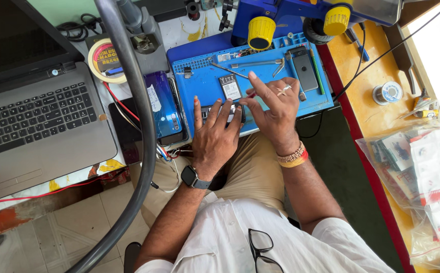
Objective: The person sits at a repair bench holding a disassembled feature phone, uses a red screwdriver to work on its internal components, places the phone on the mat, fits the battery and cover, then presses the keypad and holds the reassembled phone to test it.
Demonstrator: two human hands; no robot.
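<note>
Left hand (215,132) is pressing its spread fingers flat on a dark phone (222,112) lying at the near edge of the blue mat (204,83); I'm watching my right hand (274,106) pinching a red-handled tool (250,94) just right of it

blue repair mat (204,83): matt, rubbery, ridged. tweezers (258,63): bare shiny metal. blue phone back (161,103): glossy, glass-like. laptop (37,121): matt grey plastic. yellow knobs (261,32): ribbed plastic. bags (422,172): clear crinkled plastic. shirt (230,237): white cloth.
</note>
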